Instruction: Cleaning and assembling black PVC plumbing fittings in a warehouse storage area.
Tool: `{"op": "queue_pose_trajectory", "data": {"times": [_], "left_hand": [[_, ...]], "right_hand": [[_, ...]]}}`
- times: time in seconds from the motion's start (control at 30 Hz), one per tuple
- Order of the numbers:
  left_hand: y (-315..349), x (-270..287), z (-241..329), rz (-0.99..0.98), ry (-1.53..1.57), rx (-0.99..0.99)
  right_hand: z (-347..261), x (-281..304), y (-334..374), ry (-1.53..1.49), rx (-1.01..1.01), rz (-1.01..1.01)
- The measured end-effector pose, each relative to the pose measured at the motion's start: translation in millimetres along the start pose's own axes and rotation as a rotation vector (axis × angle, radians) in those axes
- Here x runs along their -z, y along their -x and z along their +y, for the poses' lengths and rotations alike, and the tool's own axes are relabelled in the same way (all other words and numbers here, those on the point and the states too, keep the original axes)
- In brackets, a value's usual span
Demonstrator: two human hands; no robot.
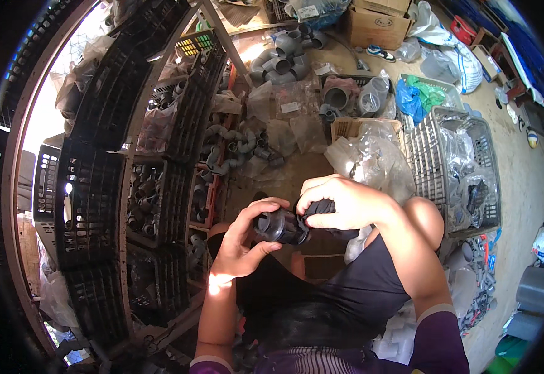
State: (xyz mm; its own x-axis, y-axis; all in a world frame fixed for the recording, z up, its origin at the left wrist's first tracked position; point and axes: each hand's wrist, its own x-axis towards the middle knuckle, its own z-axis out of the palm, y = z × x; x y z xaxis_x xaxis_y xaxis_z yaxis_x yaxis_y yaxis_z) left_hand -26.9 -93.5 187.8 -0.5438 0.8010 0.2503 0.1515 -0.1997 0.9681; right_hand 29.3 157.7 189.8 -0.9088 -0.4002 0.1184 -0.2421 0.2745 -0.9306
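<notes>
In front of my lap, my left hand (pixel 242 240) is wrapped round a short, glossy black pipe fitting (pixel 282 227), with the thumb below and the fingers over the top. My right hand (pixel 340 202) is closed on a dark, folded piece that looks like a black cloth (pixel 322 210), pressed against the fitting's right end. Part of this cloth hangs below my right fingers. That end of the fitting is hidden behind the cloth and my fingers.
Black crates (pixel 91 206) of fittings fill a rack on the left. Grey pipe elbows (pixel 281 59) lie ahead on the floor. A clear plastic bag (pixel 371 159) lies just beyond my hands. A grey crate (pixel 465 181) with bagged parts stands to the right; a cardboard box (pixel 378 28) is farther back.
</notes>
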Motion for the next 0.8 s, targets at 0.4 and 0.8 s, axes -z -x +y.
{"op": "queue_pose_trajectory", "data": {"times": [0.4,0.8], "left_hand": [[-4,-7,-22,0.036,-0.135,0.019],[-1,-5,-16,0.152,-0.045,-0.045]], "right_hand": [[7,-13,-1,0.505,-0.056,0.224],[6,-1,1,0.073,-0.059,0.179]]}}
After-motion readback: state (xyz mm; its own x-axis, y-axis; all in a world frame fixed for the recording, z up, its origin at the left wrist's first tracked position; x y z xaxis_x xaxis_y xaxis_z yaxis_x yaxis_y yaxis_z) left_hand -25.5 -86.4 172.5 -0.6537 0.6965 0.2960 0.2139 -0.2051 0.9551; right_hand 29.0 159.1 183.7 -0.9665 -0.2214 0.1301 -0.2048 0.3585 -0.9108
